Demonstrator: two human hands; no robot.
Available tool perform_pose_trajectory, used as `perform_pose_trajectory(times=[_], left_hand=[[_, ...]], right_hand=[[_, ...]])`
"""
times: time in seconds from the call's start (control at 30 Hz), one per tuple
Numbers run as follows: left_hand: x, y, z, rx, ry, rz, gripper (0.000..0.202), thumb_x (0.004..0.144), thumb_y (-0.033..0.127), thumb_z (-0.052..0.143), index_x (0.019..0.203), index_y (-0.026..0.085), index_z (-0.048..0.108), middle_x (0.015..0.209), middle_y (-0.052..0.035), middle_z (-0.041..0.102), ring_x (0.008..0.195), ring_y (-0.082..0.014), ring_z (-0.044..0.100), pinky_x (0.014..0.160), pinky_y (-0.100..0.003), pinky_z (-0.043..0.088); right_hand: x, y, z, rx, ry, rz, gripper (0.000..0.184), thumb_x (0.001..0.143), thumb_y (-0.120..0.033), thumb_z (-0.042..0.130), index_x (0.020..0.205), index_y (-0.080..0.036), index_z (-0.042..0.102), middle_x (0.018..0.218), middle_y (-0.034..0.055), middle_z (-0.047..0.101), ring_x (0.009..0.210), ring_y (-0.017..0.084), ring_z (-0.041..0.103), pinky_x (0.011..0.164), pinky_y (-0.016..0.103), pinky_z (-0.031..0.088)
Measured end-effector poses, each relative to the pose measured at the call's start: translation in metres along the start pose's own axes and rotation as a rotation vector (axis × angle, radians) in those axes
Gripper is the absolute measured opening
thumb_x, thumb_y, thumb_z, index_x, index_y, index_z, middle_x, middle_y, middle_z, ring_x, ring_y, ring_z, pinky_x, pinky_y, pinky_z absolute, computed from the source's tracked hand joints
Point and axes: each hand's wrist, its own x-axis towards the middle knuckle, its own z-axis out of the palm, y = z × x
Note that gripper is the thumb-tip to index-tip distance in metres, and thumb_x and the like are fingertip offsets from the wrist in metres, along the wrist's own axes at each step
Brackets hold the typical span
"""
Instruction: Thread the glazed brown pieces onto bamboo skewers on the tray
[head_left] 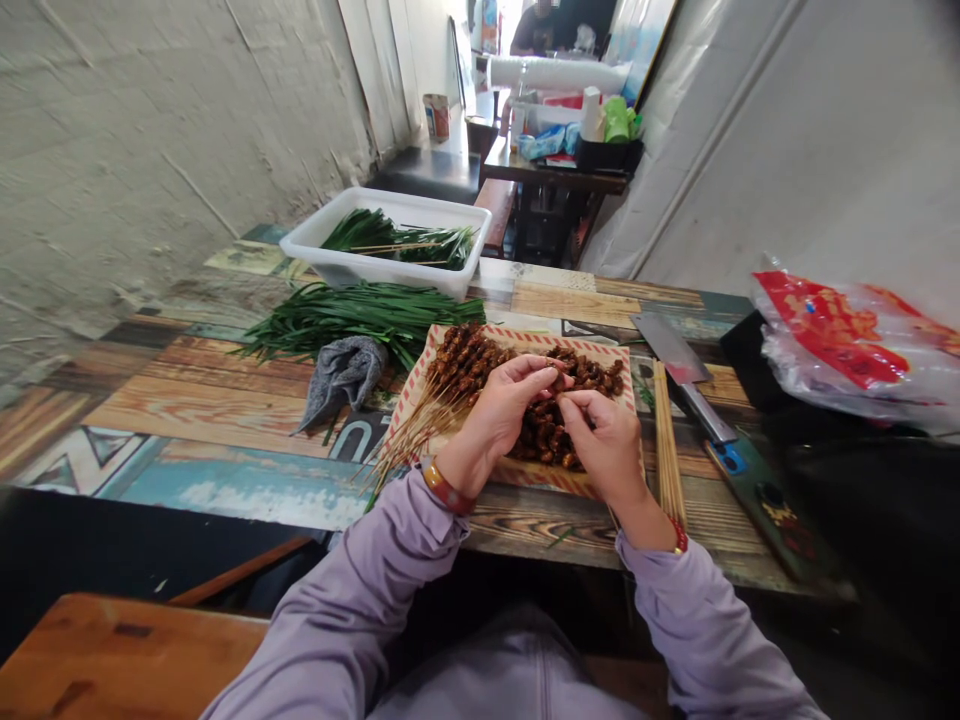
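Both my hands meet above a tray with a red-and-white striped rim, which holds dark brown seasoned meat. My left hand is closed in a pinch on a small brown piece of meat. Close beside it, my right hand is closed too, thumb against fingers. A thin bamboo skewer shows below the right palm and seems to run up into that hand, mostly hidden. Threaded meat skewers lie along the tray's left side, their sticks jutting toward me. Loose meat fills the middle and right.
Right of the tray lie bare bamboo skewers, a cleaver, a phone and red-printed plastic bags. Green chives and a grey cloth lie left. Behind stands a white tub with more chives. A person is far back.
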Motion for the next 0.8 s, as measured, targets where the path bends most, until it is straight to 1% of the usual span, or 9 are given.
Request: perform_pose_trajectory(times=[0.17,0.23,0.3,0.4,0.5,0.57,0.63,0.73,0.8], left_hand=[[0.003,0.003,-0.005,0.042,0.013,0.041,0.026,0.070,0.031,0.075,0.090,0.016,0.070,0.082,-0.0037,0.071,0.079,-0.0129,0.065,0.072,-0.023,0.043],[0.005,0.005,-0.008,0.068,0.027,0.054,0.031,0.070,0.033,0.075,0.097,0.018,0.069,0.086,-0.0031,0.071,0.078,-0.0119,0.065,0.073,-0.023,0.044],[0.006,0.009,-0.010,0.099,0.058,0.098,0.035,0.071,0.037,0.075,0.101,0.019,0.069,0.090,-0.0029,0.071,0.074,-0.0107,0.064,0.073,-0.024,0.045],[0.008,0.017,-0.016,0.175,0.104,0.197,0.032,0.075,0.039,0.071,0.100,0.018,0.069,0.091,-0.0048,0.071,0.076,-0.0113,0.063,0.075,-0.025,0.046],[0.012,0.023,-0.023,0.318,0.154,0.273,0.025,0.072,0.034,0.074,0.090,0.016,0.071,0.085,-0.0039,0.070,0.076,-0.0124,0.061,0.072,-0.023,0.044],[0.016,0.023,-0.029,0.474,0.161,0.296,0.022,0.071,0.030,0.074,0.087,0.015,0.071,0.085,-0.0040,0.069,0.077,-0.0137,0.061,0.070,-0.024,0.043],[0.018,0.022,-0.035,0.701,0.131,0.327,0.019,0.074,0.029,0.069,0.086,0.014,0.071,0.087,-0.0046,0.069,0.078,-0.0149,0.060,0.070,-0.025,0.043],[0.019,0.019,-0.040,1.146,0.037,0.421,0.018,0.081,0.025,0.059,0.090,0.015,0.071,0.088,-0.0061,0.069,0.083,-0.0175,0.059,0.077,-0.029,0.043],[0.017,0.018,-0.038,1.451,0.005,0.471,0.018,0.083,0.024,0.055,0.090,0.016,0.070,0.092,-0.0080,0.068,0.088,-0.0202,0.058,0.083,-0.034,0.042]], right_hand=[[-0.001,0.000,-0.002,0.062,-0.042,0.042,0.023,0.089,-0.034,0.053,0.089,-0.020,0.071,0.074,0.0019,0.072,0.062,0.016,0.065,0.064,0.027,0.050],[-0.002,0.001,-0.003,0.051,-0.019,0.056,0.023,0.089,-0.035,0.053,0.089,-0.021,0.071,0.071,0.0015,0.071,0.060,0.015,0.064,0.062,0.027,0.050],[-0.003,0.003,-0.005,0.047,0.025,0.072,0.024,0.089,-0.037,0.053,0.088,-0.021,0.072,0.069,0.0011,0.070,0.058,0.015,0.063,0.060,0.027,0.049],[-0.003,0.008,-0.010,0.064,0.092,0.105,0.026,0.088,-0.039,0.054,0.089,-0.020,0.072,0.067,0.0009,0.069,0.055,0.013,0.059,0.056,0.026,0.046],[-0.004,0.014,-0.014,0.083,0.153,0.137,0.028,0.088,-0.042,0.055,0.091,-0.019,0.071,0.068,0.0015,0.068,0.056,0.013,0.057,0.054,0.025,0.044],[-0.004,0.016,-0.016,0.099,0.170,0.152,0.030,0.088,-0.044,0.055,0.091,-0.019,0.071,0.066,0.0012,0.066,0.055,0.012,0.056,0.053,0.025,0.043],[-0.004,0.018,-0.017,0.111,0.180,0.156,0.032,0.088,-0.047,0.055,0.091,-0.019,0.071,0.062,0.0000,0.064,0.053,0.012,0.054,0.052,0.024,0.042],[-0.004,0.019,-0.017,0.124,0.184,0.140,0.031,0.087,-0.047,0.055,0.088,-0.021,0.071,0.061,-0.0006,0.063,0.052,0.012,0.054,0.051,0.025,0.042],[-0.003,0.019,-0.017,0.122,0.176,0.132,0.030,0.088,-0.047,0.055,0.088,-0.022,0.071,0.061,-0.0003,0.063,0.053,0.013,0.056,0.051,0.026,0.043]])
